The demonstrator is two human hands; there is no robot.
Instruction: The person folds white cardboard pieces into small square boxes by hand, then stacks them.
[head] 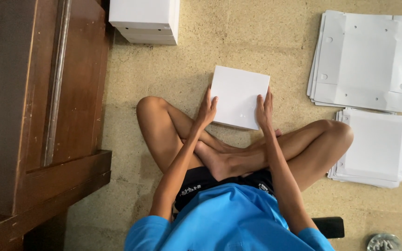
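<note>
Hands grip one closed white box [239, 96] on the floor before the crossed legs: left hand [207, 110] and right hand [264, 109] at its sides. Right of the box, two flat stacks [373, 148] [363, 60] remain unfolded; beyond it, left, finished boxes [145, 21] are piled.

White box [239, 96]: smooth matt cardboard. Left of it, cabinet [38, 107]: glossy dark wood. Floor [266, 42]: speckled, rough-looking stone. Right, flat sheets [361, 60]: matt card.

Home-style box-folding spot: speckled stone floor [257, 42], dark wooden furniture [38, 107] left of the grip, stacks of flat white box blanks [364, 60] right, finished white boxes [145, 21] beyond.
</note>
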